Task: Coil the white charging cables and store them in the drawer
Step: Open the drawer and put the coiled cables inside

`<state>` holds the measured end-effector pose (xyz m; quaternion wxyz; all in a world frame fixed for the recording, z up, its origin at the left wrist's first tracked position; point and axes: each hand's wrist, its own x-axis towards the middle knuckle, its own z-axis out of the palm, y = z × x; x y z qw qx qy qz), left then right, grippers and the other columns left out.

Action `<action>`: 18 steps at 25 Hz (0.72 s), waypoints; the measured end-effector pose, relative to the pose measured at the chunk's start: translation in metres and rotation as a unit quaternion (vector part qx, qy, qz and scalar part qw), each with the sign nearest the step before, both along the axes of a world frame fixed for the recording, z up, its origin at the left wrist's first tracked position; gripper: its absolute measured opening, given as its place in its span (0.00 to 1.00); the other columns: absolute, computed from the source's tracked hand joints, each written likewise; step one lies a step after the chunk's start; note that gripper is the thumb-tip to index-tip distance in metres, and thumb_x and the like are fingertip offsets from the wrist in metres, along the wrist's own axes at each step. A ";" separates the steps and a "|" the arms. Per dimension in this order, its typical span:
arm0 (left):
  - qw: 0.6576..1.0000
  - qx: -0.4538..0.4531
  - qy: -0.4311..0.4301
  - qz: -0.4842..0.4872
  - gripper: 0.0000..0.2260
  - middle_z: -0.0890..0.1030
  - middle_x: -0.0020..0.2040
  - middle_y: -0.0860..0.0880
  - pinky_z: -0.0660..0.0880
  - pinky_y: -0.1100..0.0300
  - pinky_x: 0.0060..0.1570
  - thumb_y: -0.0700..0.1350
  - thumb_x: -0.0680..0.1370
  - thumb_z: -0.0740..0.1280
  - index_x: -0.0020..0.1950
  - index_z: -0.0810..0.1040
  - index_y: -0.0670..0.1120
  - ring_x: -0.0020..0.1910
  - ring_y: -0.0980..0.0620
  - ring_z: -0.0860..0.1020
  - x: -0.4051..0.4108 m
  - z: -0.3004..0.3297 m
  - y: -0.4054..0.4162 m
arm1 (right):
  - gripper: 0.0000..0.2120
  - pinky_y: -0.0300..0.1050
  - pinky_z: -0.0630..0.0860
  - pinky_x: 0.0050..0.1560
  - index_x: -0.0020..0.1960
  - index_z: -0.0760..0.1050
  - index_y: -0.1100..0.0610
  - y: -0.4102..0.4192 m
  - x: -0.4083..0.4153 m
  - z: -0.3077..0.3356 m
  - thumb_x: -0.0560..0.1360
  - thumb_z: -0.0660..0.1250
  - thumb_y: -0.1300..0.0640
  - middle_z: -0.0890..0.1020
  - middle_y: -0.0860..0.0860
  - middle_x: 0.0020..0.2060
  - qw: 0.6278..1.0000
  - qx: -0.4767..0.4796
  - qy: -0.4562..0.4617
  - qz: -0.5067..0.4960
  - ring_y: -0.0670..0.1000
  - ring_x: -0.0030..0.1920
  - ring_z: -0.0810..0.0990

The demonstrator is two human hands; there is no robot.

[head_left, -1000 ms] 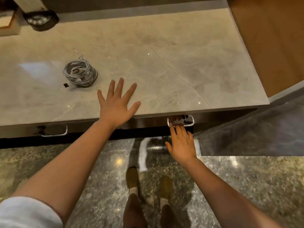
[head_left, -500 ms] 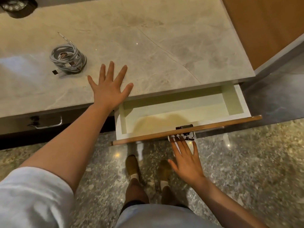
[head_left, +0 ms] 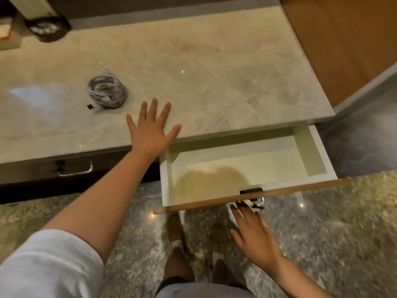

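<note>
A coil of white charging cables (head_left: 106, 92) lies on the marble counter (head_left: 214, 82), one loose end sticking up and back. My left hand (head_left: 151, 130) rests flat on the counter's front edge, fingers spread, just right of the coil and apart from it. Below the counter the drawer (head_left: 167, 186) stands pulled out, white inside and with nothing in it. My right hand (head_left: 253, 231) hovers just below the drawer's wooden front, fingers loosely apart, fingertips by the metal handle (head_left: 255, 203) with nothing gripped.
A second drawer with a metal handle (head_left: 75, 168) stays closed at the left. A dark round object (head_left: 46, 27) sits at the counter's back left. A wooden panel (head_left: 343, 39) rises on the right. My feet (head_left: 193, 235) stand on the speckled floor below the drawer.
The drawer went from closed to pulled well out. My right hand drew back with it and now has its fingers loose off the handle. The left hand stayed on the counter.
</note>
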<state>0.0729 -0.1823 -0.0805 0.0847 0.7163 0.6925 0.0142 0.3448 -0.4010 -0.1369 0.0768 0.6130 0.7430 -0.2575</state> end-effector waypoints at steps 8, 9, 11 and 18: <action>1.000 0.012 -0.005 0.020 0.30 0.48 0.78 0.51 0.44 0.39 0.71 0.69 0.74 0.47 0.74 0.46 0.63 0.77 0.49 0.45 -0.032 -0.002 -0.017 | 0.11 0.27 0.73 0.45 0.43 0.80 0.47 0.153 -0.040 0.155 0.74 0.66 0.64 0.84 0.40 0.36 0.916 -0.102 0.381 -0.073 0.37 0.41 0.81; 1.000 0.012 -0.010 0.020 0.30 0.47 0.78 0.51 0.43 0.39 0.71 0.69 0.74 0.47 0.74 0.45 0.63 0.77 0.50 0.44 -0.032 -0.002 -0.017 | 0.10 0.26 0.72 0.46 0.46 0.79 0.48 0.192 -0.055 0.168 0.74 0.67 0.63 0.83 0.39 0.40 0.928 -0.017 0.370 -0.030 0.37 0.44 0.80; 0.999 0.007 -0.021 0.024 0.30 0.45 0.78 0.51 0.41 0.40 0.71 0.69 0.74 0.46 0.74 0.43 0.64 0.77 0.50 0.42 -0.031 -0.001 -0.017 | 0.11 0.33 0.74 0.51 0.54 0.78 0.50 0.266 -0.099 0.185 0.73 0.69 0.61 0.82 0.45 0.50 0.930 0.129 0.332 0.087 0.45 0.51 0.79; 0.997 0.069 -0.025 0.021 0.30 0.54 0.78 0.48 0.46 0.37 0.71 0.68 0.74 0.51 0.75 0.52 0.61 0.77 0.46 0.50 -0.033 -0.010 -0.014 | 0.25 0.53 0.72 0.60 0.66 0.72 0.56 0.381 -0.233 0.160 0.69 0.72 0.62 0.76 0.53 0.65 0.822 0.258 0.092 0.499 0.56 0.70 0.67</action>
